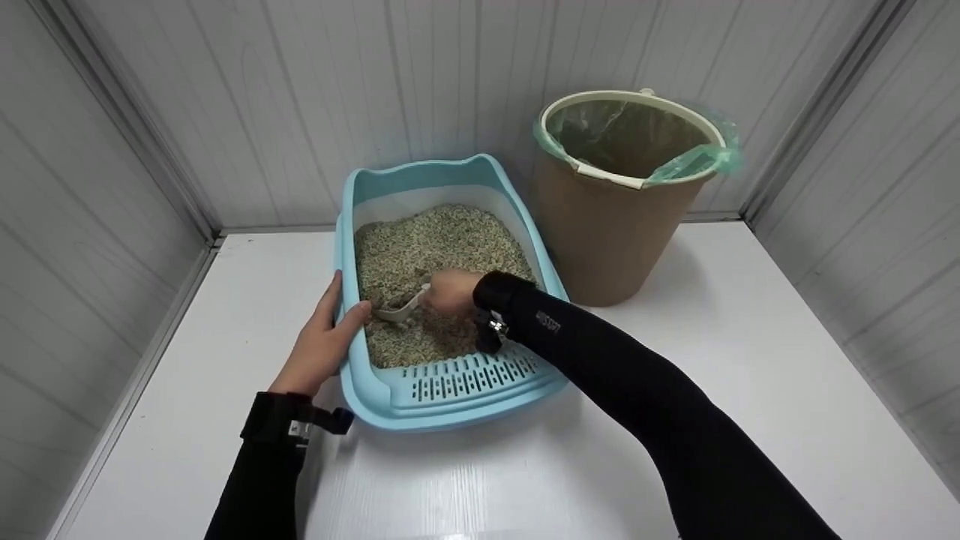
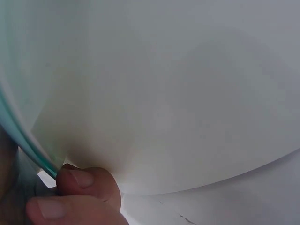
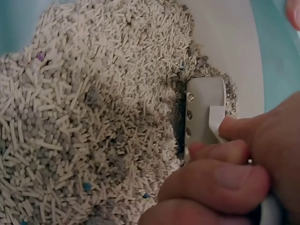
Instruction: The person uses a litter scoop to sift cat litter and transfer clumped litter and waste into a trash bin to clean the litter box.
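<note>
A light-blue litter box point(image 1: 457, 420) stands on the white table, holding a bed of pale pellet litter point(image 1: 450, 232). My left hand point(image 1: 319, 345) grips its left side, thumb over the rim and fingers along the outer wall. Two of its fingertips point(image 2: 82, 178) show against that wall in the left wrist view. In the box, my right hand point(image 1: 452, 291) holds a white litter scoop point(image 3: 204, 93) by its handle. The scoop's slotted head is on its side in the litter, close to the left wall, and its lower edge is buried. Darker clumps point(image 3: 93, 97) lie among the pellets.
To the right of the box stands a tall brown bin point(image 1: 607, 247) lined with a green plastic bag point(image 1: 697, 161). White panel walls point(image 1: 322, 90) close off the back and both sides. A slotted step point(image 1: 465, 382) spans the box's front.
</note>
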Motion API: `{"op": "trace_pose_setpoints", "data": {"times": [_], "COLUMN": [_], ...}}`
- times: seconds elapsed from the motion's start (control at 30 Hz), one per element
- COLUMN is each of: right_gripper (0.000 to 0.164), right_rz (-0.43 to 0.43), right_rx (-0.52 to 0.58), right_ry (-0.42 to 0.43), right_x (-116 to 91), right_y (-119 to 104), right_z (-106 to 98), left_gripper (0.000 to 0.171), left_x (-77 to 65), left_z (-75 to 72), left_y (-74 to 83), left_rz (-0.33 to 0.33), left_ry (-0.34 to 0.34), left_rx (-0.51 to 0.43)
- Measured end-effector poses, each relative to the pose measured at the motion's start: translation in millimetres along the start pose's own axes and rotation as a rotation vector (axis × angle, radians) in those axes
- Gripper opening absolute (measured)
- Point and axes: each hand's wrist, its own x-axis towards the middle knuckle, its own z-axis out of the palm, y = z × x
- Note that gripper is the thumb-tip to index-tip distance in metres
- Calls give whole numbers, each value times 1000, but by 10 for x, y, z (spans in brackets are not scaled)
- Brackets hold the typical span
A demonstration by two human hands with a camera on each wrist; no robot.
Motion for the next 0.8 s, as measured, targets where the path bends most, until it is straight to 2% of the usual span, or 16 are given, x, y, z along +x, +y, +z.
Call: {"op": "trace_pose_setpoints", "data": {"times": [0.13,0.37,0.53,0.8], "right_gripper": [57,66,64,58], "right_rz": [-52,-57,-58,-115], "right_rx": [16,84,157,190], "right_ry": [11,-7,37,157], "right_x": [14,-37,-60,-53], "right_y": [88,207,234,261], "right_z": [13,2,-11,-78], "left_gripper": [95,97,97,100], "left_x": [-3,8,11,0], "left_z": [-2,13,23,2], "left_y": [3,6,9,19], "left_rz": [-8,-10,-16,-9], "left_ry": [1,7,9,7], "left_rx": [4,38,34,36]}}
